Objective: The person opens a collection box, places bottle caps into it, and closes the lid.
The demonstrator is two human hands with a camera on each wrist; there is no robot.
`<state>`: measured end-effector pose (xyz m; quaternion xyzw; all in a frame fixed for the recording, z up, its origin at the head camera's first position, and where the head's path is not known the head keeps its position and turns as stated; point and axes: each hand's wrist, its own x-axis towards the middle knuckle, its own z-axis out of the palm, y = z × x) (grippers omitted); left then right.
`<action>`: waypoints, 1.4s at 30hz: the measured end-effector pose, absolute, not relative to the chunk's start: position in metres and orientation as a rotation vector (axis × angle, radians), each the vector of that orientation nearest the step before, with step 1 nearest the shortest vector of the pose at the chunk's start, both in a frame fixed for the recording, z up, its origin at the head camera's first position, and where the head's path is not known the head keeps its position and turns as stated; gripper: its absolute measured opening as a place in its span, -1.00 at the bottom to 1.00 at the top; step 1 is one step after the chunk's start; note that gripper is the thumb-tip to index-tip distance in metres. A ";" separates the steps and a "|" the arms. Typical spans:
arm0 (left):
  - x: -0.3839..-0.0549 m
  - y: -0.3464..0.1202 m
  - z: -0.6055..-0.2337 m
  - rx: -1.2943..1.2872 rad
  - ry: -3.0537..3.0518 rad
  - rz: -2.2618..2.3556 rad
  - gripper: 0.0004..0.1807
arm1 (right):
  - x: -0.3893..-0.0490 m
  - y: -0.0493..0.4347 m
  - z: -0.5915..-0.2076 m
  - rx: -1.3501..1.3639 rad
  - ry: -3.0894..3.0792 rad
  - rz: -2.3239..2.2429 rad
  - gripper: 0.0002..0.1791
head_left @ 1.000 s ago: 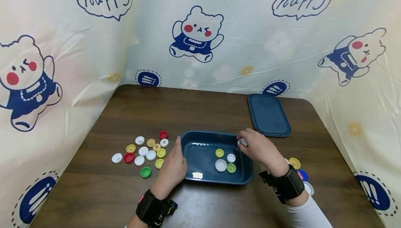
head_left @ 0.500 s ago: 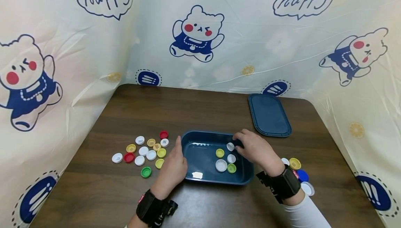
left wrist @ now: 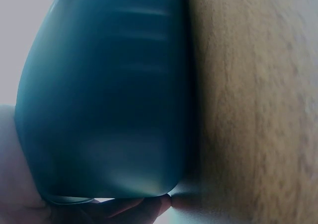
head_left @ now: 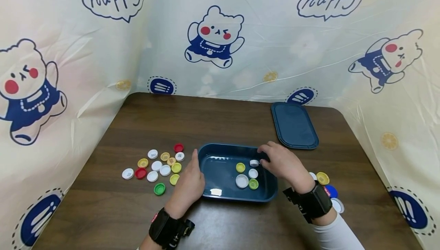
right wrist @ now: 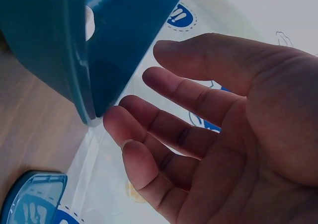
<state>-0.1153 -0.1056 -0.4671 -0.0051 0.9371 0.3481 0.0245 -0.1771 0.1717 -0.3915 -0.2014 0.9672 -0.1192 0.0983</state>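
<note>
A dark blue tray (head_left: 223, 195) lies on the table with several bottle caps inside. My left hand (head_left: 188, 185) rests against its left end, the index finger straight along the wall. In the left wrist view the tray's outer side (left wrist: 104, 95) hides most of that hand. My right hand (head_left: 283, 162) hovers over the tray's right end, fingers relaxed and apart, holding nothing. Beside its fingertips a white cap (head_left: 254, 163) stands tilted in the tray. Nearby lie a yellow cap (head_left: 240, 167), a small white cap (head_left: 253, 173), a larger white cap (head_left: 242, 181) and a yellow-green cap (head_left: 253, 184).
Left of the tray several loose white, yellow and red caps lie on the table, with a green cap (head_left: 159, 189) nearest me. Beyond my right wrist are a yellow cap (head_left: 322, 178), a blue cap (head_left: 331, 191) and a white cap (head_left: 338, 205). A dark blue lid (head_left: 295, 126) lies behind.
My right hand has let go of the white cap, which dropped into the tray and tipped over near the right wall. The left hand has kept its place.
</note>
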 end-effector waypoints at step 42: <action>-0.117 -0.105 -0.471 -0.006 2.916 1.082 -0.24 | -0.153 0.282 -0.442 -0.195 2.830 -0.403 -0.53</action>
